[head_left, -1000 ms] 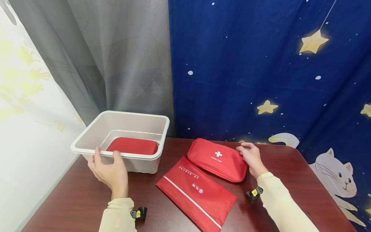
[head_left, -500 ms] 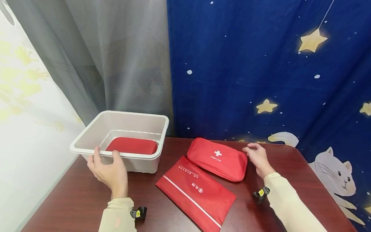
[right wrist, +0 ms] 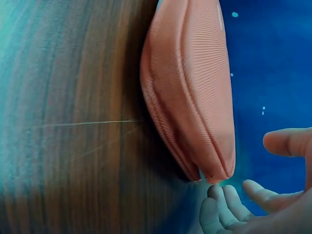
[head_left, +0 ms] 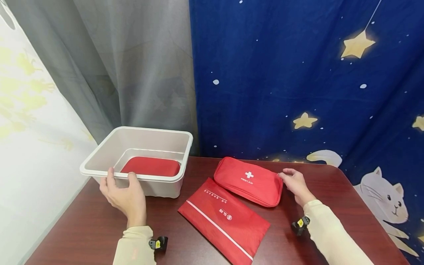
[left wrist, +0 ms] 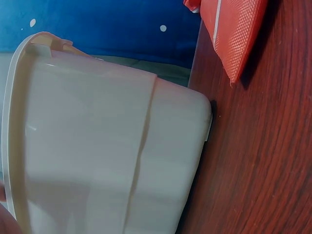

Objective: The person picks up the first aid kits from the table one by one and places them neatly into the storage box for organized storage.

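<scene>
Past the left hand [head_left: 124, 197], which touches its near rim, a tub [head_left: 162, 188] stands on the table [head_left: 76, 221], a case [head_left: 150, 166] inside. Just left of the right hand [head_left: 296, 186] lies a first-aid bag [head_left: 248, 184]; before it, between both hands, a pouch [head_left: 225, 224].

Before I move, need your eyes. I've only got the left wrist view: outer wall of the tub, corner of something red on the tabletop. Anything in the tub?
Observer: Yes. The head view looks down into the tub, and a red case is lying on its floor.
Operator: Ok. Right grip isn't in my frame. Holding something?
Observer: Doesn't look like it. The right grip is at the right-hand end of the first-aid pouch, fingers not wrapped round it. Can't tell if a fingertip touches.
</scene>
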Action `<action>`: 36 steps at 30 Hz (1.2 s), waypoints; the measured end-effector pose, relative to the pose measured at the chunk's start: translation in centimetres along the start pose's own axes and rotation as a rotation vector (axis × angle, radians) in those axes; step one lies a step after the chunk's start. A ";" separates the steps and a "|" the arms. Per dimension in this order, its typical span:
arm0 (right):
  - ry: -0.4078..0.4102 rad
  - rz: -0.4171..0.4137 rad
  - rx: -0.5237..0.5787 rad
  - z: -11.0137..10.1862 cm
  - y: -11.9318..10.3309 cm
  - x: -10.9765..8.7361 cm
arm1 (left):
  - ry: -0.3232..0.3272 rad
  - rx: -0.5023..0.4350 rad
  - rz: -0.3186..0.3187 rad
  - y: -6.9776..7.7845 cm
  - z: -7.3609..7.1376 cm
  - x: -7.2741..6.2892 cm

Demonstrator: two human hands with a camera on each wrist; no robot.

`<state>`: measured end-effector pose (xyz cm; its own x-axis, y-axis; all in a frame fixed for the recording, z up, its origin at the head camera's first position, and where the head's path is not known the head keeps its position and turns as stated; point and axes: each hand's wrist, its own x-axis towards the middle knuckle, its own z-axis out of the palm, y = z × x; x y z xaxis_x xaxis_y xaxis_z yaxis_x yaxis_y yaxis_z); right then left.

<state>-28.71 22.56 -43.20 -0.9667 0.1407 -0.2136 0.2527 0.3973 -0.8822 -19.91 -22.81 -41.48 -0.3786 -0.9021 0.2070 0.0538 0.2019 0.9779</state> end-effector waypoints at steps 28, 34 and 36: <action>-0.234 -0.014 -0.219 1.0 1.0 0.2 | 0.000 -0.005 0.011 -0.1 0.0 0.0; -0.236 0.018 -0.275 1.0 1.0 0.6 | -0.002 -0.008 0.012 -0.1 -0.1 0.0; -0.240 0.017 -0.280 1.0 1.1 0.6 | -0.002 -0.008 0.012 -0.1 0.0 0.0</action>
<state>-29.08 22.19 -44.66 -0.9355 -0.0542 -0.3492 0.2379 0.6341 -0.7358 -19.87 -22.83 -41.64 -0.3799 -0.8988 0.2186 0.0658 0.2095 0.9756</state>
